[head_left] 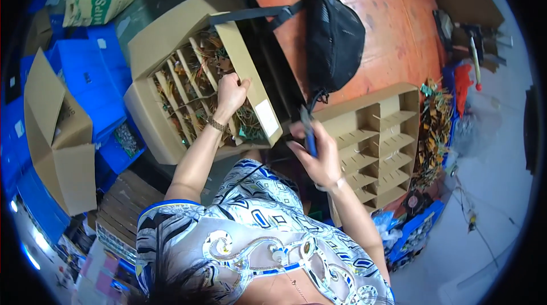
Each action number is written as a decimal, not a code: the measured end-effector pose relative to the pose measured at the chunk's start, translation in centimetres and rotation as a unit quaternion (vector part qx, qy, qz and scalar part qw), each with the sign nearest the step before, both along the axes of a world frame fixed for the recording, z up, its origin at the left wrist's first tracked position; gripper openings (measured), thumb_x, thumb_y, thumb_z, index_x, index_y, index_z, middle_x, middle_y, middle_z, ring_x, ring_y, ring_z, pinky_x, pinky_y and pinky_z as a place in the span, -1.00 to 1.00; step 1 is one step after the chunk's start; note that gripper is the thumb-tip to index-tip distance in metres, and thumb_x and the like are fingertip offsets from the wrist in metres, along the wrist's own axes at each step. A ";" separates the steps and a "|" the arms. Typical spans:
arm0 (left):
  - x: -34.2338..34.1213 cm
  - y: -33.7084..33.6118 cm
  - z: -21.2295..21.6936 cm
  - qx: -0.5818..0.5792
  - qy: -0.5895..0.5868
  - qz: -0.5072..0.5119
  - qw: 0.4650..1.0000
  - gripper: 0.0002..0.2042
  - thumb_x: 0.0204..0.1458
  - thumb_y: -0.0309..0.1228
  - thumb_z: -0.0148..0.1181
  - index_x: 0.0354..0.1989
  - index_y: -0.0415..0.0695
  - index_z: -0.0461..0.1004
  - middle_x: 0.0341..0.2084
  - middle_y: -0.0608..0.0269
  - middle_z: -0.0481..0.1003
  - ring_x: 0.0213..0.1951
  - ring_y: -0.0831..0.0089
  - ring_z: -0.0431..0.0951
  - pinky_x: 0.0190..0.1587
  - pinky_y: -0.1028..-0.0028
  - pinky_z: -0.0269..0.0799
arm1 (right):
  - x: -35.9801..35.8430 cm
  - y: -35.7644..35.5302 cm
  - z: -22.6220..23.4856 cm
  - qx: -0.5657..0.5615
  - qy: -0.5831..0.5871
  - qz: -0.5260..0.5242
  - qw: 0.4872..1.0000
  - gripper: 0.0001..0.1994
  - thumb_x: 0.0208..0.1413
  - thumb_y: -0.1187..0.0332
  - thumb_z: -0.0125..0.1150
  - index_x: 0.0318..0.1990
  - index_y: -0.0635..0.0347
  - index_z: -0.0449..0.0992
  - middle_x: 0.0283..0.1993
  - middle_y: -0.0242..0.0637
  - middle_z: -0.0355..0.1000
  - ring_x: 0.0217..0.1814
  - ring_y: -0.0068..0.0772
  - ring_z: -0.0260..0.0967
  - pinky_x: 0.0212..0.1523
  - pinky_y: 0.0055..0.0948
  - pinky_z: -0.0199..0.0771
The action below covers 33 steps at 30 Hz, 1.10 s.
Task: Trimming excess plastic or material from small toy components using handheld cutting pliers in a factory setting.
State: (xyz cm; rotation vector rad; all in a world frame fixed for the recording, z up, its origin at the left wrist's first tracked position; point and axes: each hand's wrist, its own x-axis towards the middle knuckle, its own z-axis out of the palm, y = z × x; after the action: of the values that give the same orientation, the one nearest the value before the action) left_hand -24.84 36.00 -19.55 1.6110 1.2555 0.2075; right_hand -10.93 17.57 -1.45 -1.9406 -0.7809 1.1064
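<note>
**Cardboard dividers, one hand in, one hand holding a tool**

Brown cardboard frames nearly everything here. Far out to the left of the grip stand blue plastic crates (97, 77) and an open carton (57, 134), well apart from either hand.

The left hand (231, 93) reaches down into the divided cardboard box (171, 37), which is tilted toward the person so that its compartments face the reach. Those cells are packed with small wired components (196, 102), a tangle of yellowish and green leads. The fingers are curled together inside one cell, near the box's right wall. They seem to close on something there, but the contents hide the fingertips, so I cannot tell whether the grip is clamped on a piece or only feeling among them. A bracelet sits at the wrist.

Just right of that box, the right hand (322, 157) is raised in front of the body, its grip closed around a slim blue-handled tool (309, 131) that points upward, probably kept ready while the other hand sorts.

Immediately right of this grip lies a second divided cardboard tray (379, 145) on the orange counter (393, 37), its cells showing bare. Beyond it lies a heap of the same wired parts (436, 128). A black bag (333, 40) hangs over the counter, above the right hand.
</note>
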 end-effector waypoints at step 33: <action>-21.1 -17.5 -3.0 -0.494 -0.556 0.477 0.468 -0.54 0.05 -0.32 -0.11 0.10 -0.32 0.28 0.07 -0.05 0.36 0.14 0.11 0.32 0.26 0.14 0.14 | -5.6 7.6 2.1 0.017 -0.054 0.134 0.989 -0.69 -0.27 0.54 0.16 -0.31 0.26 0.21 -0.59 -0.11 0.27 -0.56 -0.14 0.29 -0.45 -0.28 0.33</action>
State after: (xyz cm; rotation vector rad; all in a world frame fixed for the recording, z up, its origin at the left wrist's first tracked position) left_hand -45.91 18.48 -22.51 -0.5097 0.6811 0.8547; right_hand -16.55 25.13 0.69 -1.9192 -1.1393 1.1420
